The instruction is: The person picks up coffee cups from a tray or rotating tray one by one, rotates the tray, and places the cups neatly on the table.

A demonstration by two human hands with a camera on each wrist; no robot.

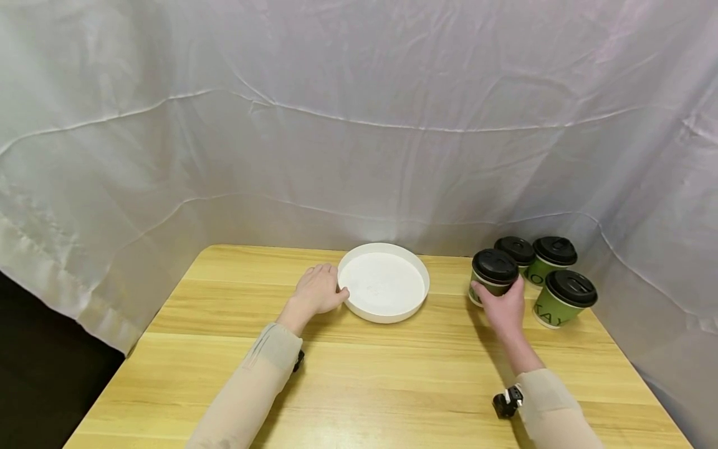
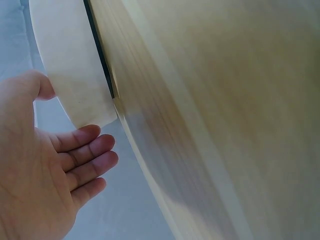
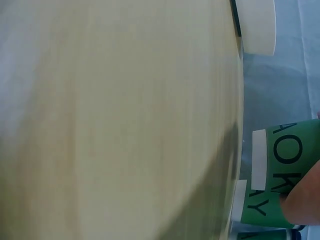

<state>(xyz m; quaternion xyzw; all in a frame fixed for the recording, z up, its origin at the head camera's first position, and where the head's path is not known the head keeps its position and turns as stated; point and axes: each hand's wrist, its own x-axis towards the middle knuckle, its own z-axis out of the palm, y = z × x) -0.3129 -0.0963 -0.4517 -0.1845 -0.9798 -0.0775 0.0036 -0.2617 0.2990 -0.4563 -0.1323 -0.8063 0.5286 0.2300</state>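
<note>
Near the right side of the table, my right hand [image 1: 505,310] grips a green paper cup [image 1: 495,267] with a black lid, thumb on its left side. The right wrist view shows this cup [image 3: 287,150] lifted slightly off the table, its dark lettering facing the camera. At the middle back lies a round white shallow tray [image 1: 382,284]. My left hand [image 1: 317,290] rests against the tray's left side. In the left wrist view, its thumb meets the rim of the tray [image 2: 75,60], while the relaxed fingers lie by the outer wall.
Behind and right of the held cup stand more lidded green cups: one at the back [image 1: 515,249], one in the corner [image 1: 554,251] and one nearer the right edge [image 1: 563,299]. A pale cloth curtain [image 1: 359,162] hangs behind the wooden table [image 1: 392,386].
</note>
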